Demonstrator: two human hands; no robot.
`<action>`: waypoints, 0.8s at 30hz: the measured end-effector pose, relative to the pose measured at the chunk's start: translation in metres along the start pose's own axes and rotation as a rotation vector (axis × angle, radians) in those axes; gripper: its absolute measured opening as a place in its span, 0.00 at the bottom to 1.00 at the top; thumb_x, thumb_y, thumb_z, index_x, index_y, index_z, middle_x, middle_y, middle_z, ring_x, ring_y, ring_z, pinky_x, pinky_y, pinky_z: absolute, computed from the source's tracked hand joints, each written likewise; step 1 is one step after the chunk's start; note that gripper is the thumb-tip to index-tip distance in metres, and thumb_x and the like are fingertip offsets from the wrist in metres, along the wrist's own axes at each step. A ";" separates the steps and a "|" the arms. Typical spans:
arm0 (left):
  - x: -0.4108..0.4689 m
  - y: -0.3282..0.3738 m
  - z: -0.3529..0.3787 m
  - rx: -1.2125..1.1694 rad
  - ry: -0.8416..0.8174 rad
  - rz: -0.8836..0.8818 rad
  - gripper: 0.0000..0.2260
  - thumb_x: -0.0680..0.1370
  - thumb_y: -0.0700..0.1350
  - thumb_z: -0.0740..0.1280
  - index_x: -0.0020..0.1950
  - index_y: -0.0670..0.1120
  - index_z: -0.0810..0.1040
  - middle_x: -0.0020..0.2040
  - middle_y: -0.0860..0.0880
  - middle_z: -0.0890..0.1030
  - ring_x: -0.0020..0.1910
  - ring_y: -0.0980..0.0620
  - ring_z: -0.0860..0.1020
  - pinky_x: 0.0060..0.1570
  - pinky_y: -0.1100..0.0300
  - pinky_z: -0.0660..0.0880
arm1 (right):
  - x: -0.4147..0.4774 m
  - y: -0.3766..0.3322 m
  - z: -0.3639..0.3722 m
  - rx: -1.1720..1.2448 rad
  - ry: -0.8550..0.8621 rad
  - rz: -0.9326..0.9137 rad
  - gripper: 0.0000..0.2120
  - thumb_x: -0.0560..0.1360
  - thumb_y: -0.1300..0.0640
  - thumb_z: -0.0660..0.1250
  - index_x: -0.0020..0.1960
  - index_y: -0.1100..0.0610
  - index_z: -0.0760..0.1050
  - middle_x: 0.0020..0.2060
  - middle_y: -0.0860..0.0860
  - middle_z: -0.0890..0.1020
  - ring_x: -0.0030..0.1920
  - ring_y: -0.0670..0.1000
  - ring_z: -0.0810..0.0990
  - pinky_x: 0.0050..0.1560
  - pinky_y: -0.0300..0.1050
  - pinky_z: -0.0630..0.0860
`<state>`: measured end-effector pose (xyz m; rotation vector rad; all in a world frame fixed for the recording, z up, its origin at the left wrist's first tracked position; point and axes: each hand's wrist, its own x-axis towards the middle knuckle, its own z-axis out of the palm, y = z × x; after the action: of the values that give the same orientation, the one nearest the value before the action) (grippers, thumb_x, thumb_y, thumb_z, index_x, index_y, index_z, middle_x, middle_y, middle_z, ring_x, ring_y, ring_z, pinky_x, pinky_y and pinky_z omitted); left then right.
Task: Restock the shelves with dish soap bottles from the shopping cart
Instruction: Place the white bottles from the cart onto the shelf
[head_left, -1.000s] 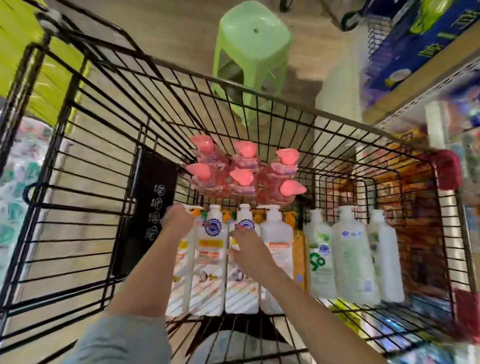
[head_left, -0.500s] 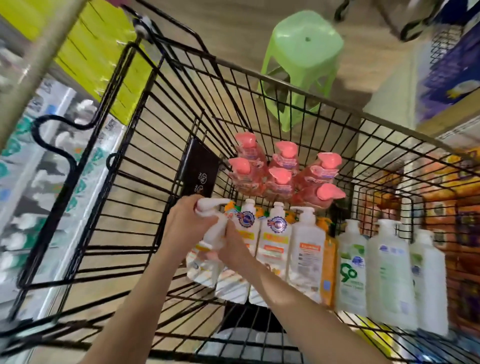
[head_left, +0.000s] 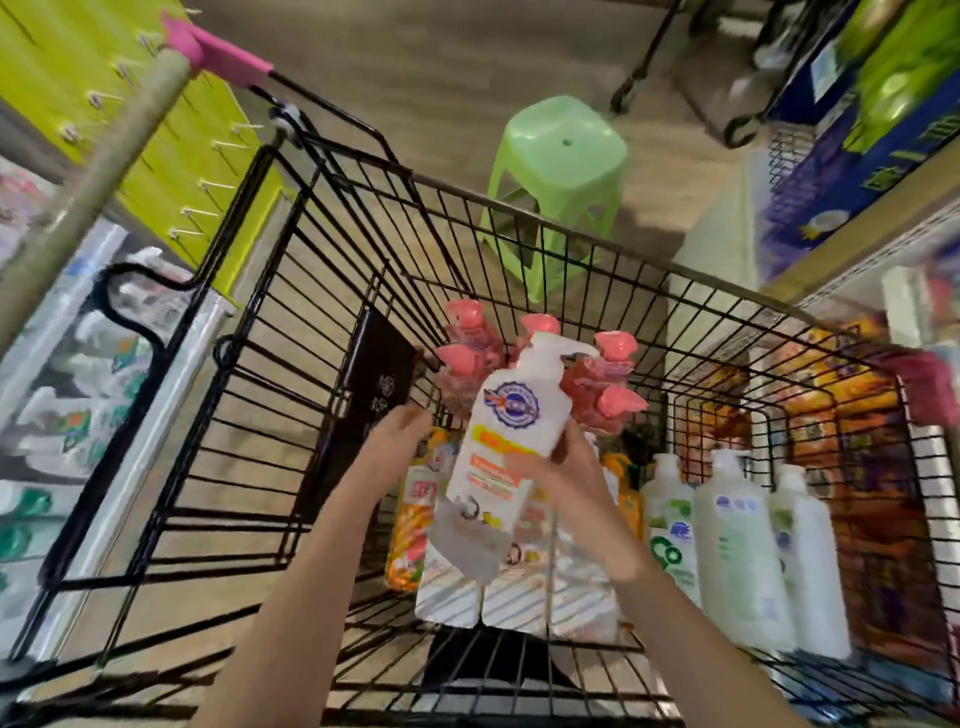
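A white pump bottle of dish soap (head_left: 511, 415) with a round blue seal and an orange label is held above the black wire shopping cart (head_left: 571, 234). My right hand (head_left: 566, 467) grips its lower body, thumb across the front. My left hand (head_left: 397, 436) is just left of the bottle, over an orange bottle (head_left: 413, 525); its fingers are hidden. More white pump bottles (head_left: 519, 597) lie in the cart below. Behind them stand several pink-capped bottles (head_left: 615, 400), with green-labelled white bottles (head_left: 737, 545) to the right.
A green plastic stool (head_left: 561, 156) stands on the floor beyond the cart. A shelf of pump bottles (head_left: 78, 364) runs along the left under a yellow-green panel. Boxed goods fill the right shelf (head_left: 857, 156). The cart's pink handle (head_left: 228, 57) is at the upper left.
The white pump bottle has risen out of the row into the air, now in my right hand. My left hand let go of its pump and dropped to the left.
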<state>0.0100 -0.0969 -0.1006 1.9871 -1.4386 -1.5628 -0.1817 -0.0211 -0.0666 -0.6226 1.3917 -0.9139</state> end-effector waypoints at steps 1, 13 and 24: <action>0.007 -0.014 0.013 0.074 -0.128 -0.106 0.24 0.78 0.55 0.62 0.66 0.39 0.71 0.63 0.42 0.75 0.57 0.48 0.74 0.55 0.59 0.68 | -0.003 0.003 -0.015 0.032 0.028 0.013 0.26 0.69 0.68 0.73 0.63 0.52 0.70 0.50 0.45 0.81 0.42 0.39 0.83 0.38 0.35 0.79; 0.067 -0.116 0.080 -0.013 -0.391 -0.356 0.31 0.62 0.55 0.81 0.63 0.56 0.75 0.58 0.51 0.82 0.54 0.51 0.81 0.53 0.52 0.78 | -0.030 0.046 -0.081 -0.023 0.262 0.126 0.42 0.50 0.46 0.78 0.63 0.52 0.73 0.55 0.50 0.82 0.53 0.51 0.82 0.49 0.51 0.81; 0.073 -0.065 0.074 -0.175 -0.273 -0.400 0.41 0.68 0.74 0.60 0.75 0.53 0.62 0.76 0.48 0.61 0.74 0.44 0.61 0.70 0.45 0.60 | -0.035 0.052 -0.079 -0.004 0.240 0.144 0.43 0.49 0.46 0.78 0.63 0.52 0.72 0.54 0.49 0.82 0.49 0.46 0.83 0.40 0.39 0.79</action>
<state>-0.0207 -0.0956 -0.2199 2.1100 -0.9751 -2.1154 -0.2484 0.0472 -0.0999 -0.4187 1.6306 -0.8912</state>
